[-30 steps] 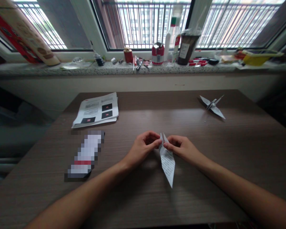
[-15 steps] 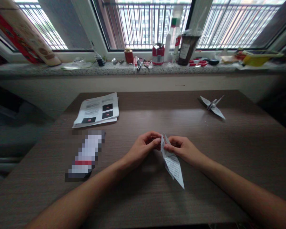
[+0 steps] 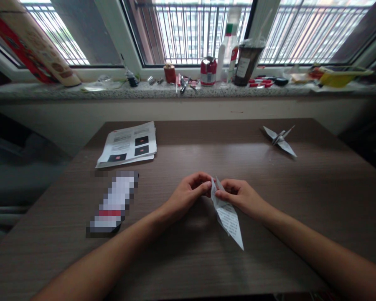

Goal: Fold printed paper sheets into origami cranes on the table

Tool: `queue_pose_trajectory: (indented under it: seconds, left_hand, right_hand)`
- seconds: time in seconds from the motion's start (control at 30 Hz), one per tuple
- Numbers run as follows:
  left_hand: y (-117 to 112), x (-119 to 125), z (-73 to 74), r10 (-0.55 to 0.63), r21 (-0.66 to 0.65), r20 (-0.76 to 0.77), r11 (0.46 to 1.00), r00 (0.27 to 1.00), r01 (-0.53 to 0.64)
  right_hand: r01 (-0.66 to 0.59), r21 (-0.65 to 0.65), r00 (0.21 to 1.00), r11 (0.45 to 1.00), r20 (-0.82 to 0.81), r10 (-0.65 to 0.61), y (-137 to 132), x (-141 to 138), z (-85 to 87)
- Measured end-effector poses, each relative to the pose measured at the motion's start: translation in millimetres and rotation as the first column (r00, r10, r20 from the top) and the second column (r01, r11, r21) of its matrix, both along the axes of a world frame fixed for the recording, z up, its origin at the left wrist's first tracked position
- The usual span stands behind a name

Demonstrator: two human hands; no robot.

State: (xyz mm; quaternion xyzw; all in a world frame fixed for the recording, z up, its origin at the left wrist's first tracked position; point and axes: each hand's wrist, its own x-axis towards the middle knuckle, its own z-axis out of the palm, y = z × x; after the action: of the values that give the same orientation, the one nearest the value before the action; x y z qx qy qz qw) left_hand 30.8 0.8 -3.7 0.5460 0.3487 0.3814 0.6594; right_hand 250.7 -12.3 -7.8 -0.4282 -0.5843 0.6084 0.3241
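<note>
Head view: a folded paper (image 3: 227, 215) is held between two hands above the middle of the table (image 3: 181, 267), its long point hanging down toward the near edge. By the right hand (image 3: 238, 190) the paper is pinched near its upper end, with the thumb laid over the front. The fingertips of the left hand (image 3: 192, 190) are drawn together at the upper left edge; whether that edge is gripped between them cannot be told.

Compared with a second ago, the lower point has been swung to the right, and a second edge has been brought into view behind the printed face. Between the last two pictures only a slight further shift is seen. From this it is judged that the layers are being parted or turned, and that the folding is unfinished.

Both hands are kept in nearly the same place. The paper crane (image 3: 280, 139) at the far right and the printed sheets (image 3: 120, 144) at the far left are left untouched.
</note>
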Motion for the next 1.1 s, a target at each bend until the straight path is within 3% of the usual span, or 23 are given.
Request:
queue_pose_trajectory:
  seconds: [0.27,0.5,0.63,0.8,1.1]
  left_hand:
    - [3.4,-0.7,3.1,0.014,0.168,-0.053,0.986,0.998,-0.005]
    - [2.4,-2.5,1.6,0.065,0.358,-0.120,0.934,0.991,-0.018]
    - [3.2,-4.7,-1.4,0.114,0.492,-0.164,0.871,0.980,-0.019]
    - [5.1,-8.1,1.2,0.195,0.688,-0.236,0.725,0.952,0.023]
    - [3.1,-7.2,4.0,0.215,0.757,-0.287,0.648,0.934,0.084]
  right_hand:
    - [-0.009,-0.043,1.000,0.999,-0.009,0.009,-1.9,-0.7,1.2]
    - [0.015,0.032,0.999,0.999,0.047,-0.017,-2.9,-1.7,3.0]
    - [0.045,0.072,0.995,0.996,0.088,-0.051,-2.7,-1.6,4.2]
    - [0.045,0.097,0.990,0.994,0.127,-0.057,-2.8,-1.9,6.7]
    - [0.031,0.144,0.989,0.989,0.141,-0.051,-2.1,-0.6,4.5]
